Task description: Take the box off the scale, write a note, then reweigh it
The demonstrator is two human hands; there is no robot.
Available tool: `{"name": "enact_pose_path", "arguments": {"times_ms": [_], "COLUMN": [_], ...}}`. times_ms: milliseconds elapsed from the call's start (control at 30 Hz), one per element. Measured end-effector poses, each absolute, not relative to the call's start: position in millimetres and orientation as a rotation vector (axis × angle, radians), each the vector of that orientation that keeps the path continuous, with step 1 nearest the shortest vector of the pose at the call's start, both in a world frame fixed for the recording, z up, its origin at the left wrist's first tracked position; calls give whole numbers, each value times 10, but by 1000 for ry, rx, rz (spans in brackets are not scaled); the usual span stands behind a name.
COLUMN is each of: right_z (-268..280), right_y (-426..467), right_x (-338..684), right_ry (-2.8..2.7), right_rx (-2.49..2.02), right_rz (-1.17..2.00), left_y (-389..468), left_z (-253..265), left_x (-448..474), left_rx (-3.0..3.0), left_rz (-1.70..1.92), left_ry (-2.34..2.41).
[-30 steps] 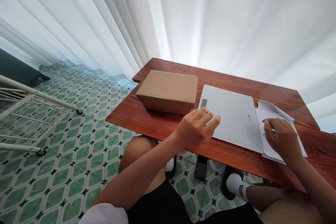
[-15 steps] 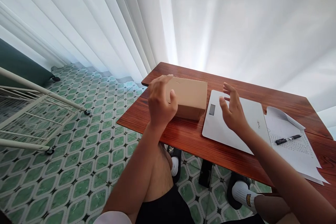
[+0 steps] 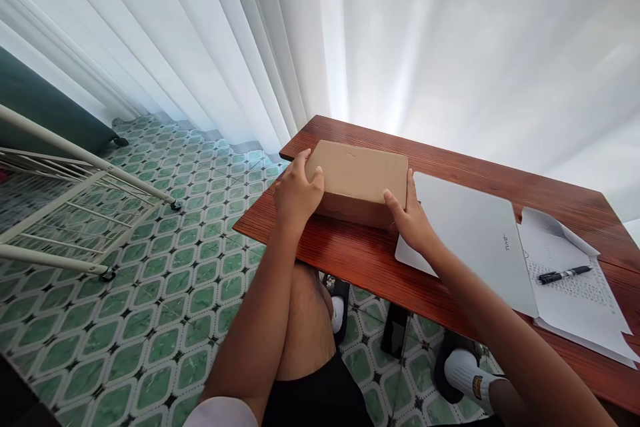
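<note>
A closed brown cardboard box [image 3: 357, 173] rests on the reddish wooden table [image 3: 350, 240], near its left end. My left hand [image 3: 299, 195] grips the box's left side, its thumb at the front top edge and its fingers around the far side. On the opposite side, my right hand [image 3: 411, 217] holds the box's right end, with the thumb at the front edge and the fingers along the end face. Right beside the box lies a flat white kitchen scale [image 3: 470, 233], partly covered by my right hand and forearm.
Written sheets of paper [image 3: 565, 300] with a black pen [image 3: 565, 274] on them lie right of the scale. A white wheeled wire rack [image 3: 90, 213] stands on the tiled floor at left. White curtains [image 3: 425, 47] hang behind the table.
My right hand has moved left from above the scale to the box's right end. My left hand has lowered onto the box's left side. The view has shifted slightly.
</note>
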State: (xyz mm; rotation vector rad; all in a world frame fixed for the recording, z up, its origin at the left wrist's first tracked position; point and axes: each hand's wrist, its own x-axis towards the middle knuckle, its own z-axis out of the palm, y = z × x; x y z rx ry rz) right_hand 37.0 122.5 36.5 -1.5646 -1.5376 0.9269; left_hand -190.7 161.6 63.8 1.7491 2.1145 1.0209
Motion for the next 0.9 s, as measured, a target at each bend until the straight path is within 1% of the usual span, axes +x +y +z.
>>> {"name": "enact_pose_path", "arguments": {"times_ms": [233,600,800,900], "right_z": [273,265,282,300], "right_y": [1219,1219,1222,1223], "right_x": [348,344,363,360], "right_ry": [-1568,-1547,-1528,-1546], "right_rx": [-1512,-1511,-1498,-1512], "right_rz": [809,823,908,899], "left_y": [1588,1643,1649,1653], "left_z": [632,555,552,560], "left_x": [-1878,-1894,-1890,-1884], "left_rx": [1805,1812,1783,1782], "left_rz": [1006,1145,1140,1136], "left_ry": [2184,2151,2138,2141]}}
